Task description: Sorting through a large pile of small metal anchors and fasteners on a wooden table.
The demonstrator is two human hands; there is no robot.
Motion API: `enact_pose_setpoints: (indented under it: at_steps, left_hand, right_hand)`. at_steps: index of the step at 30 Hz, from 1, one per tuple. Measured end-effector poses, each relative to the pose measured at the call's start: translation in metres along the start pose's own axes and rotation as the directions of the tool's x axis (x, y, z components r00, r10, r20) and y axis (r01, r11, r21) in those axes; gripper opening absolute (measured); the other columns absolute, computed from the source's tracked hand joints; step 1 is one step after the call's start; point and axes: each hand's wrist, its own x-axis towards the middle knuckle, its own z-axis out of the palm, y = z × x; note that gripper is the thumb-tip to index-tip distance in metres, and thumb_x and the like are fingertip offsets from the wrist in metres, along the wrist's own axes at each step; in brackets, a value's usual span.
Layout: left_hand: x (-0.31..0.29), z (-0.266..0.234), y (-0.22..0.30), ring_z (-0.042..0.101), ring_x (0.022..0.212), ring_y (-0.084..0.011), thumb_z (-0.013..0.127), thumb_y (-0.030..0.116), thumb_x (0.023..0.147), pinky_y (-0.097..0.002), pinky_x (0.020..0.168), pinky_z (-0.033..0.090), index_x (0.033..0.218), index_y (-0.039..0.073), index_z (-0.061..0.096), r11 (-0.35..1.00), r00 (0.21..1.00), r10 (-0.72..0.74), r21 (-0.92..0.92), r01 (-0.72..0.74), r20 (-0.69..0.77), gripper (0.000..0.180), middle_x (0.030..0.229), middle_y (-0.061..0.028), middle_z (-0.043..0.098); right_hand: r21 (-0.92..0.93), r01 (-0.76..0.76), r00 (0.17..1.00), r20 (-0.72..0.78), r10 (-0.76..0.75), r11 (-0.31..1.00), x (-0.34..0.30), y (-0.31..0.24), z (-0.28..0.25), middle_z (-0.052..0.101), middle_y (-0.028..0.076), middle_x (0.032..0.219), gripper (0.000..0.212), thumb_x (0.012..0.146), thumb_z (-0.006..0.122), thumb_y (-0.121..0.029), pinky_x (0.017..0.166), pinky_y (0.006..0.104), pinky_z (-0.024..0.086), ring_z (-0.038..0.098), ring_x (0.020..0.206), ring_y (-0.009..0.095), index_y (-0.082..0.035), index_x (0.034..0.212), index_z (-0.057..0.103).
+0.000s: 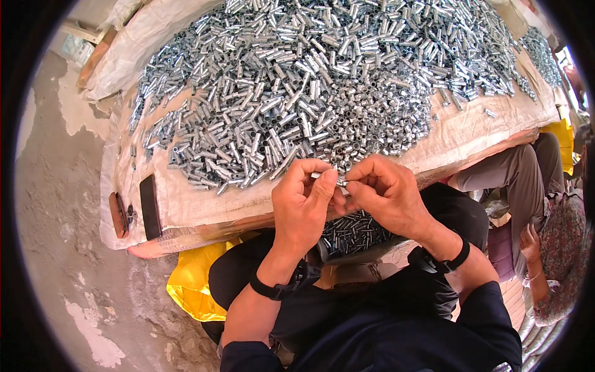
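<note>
Just above the table's near edge, my left hand pinches a small shiny metal sleeve between thumb and forefinger. My right hand is closed in a pinch at the sleeve's right end; its fingertips hide whether a separate small piece is there. Right beyond my hands lies a heap of short metal rings. Longer loose metal sleeves spread over the left and far side of the table. Below my hands, between my legs, a container holds many small metal pieces.
A pale cloth covers the table. At its left end lie a dark phone and a brown case. Yellow sacks hang below the edge. Close on my right sits another person, with a hand on the lap.
</note>
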Motion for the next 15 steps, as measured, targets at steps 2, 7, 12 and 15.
enact_pose_setpoints:
  at_steps: [2,7,12,15]
  left_hand:
    - [-0.001,0.001,-0.001,0.065,0.064,-0.0112,0.063,0.018,0.105,-0.0253,0.056,0.053,0.106,-0.003,0.058,0.999,1.0,0.025,0.028,-0.024,-0.012,0.021,0.076,-0.007,0.066]
    - [-0.002,0.001,-0.005,0.064,0.063,-0.0108,0.061,0.018,0.106,-0.0254,0.055,0.052,0.106,-0.001,0.057,0.992,0.996,0.085,0.098,-0.084,-0.016,0.019,0.072,-0.0059,0.065]
    - [-0.004,-0.001,-0.01,0.062,0.06,-0.0095,0.059,0.016,0.106,-0.0242,0.052,0.048,0.105,0.0,0.056,0.978,0.994,0.105,0.177,-0.107,0.018,0.016,0.069,-0.0049,0.064]
    - [-0.003,0.0,-0.012,0.062,0.059,-0.0095,0.058,0.016,0.106,-0.0242,0.052,0.048,0.105,0.0,0.056,0.985,0.993,0.119,0.126,-0.117,-0.006,0.016,0.07,-0.0049,0.064]
  right_hand:
    - [0.007,-0.001,1.0,-0.011,0.001,1.0,-0.001,0.0,0.002,0.067,0.001,0.081,0.009,0.097,0.067,-0.008,0.059,0.0227,0.048,0.063,0.073,0.004,-0.001,0.099,0.062]
    - [0.009,0.01,0.999,-0.037,-0.01,1.0,-0.002,0.007,0.003,0.067,0.002,0.081,0.009,0.097,0.067,-0.008,0.06,0.0232,0.05,0.064,0.072,0.005,-0.001,0.098,0.061]
    - [0.103,-0.049,0.999,0.015,0.048,0.993,0.0,0.007,0.002,0.067,0.003,0.082,0.01,0.097,0.066,-0.007,0.062,0.0239,0.055,0.066,0.073,0.006,0.0,0.1,0.06]
    - [0.15,-0.073,0.997,0.036,0.068,0.986,0.003,0.002,0.002,0.067,0.004,0.083,0.008,0.098,0.065,-0.005,0.064,0.0249,0.058,0.068,0.075,0.008,0.001,0.099,0.059]
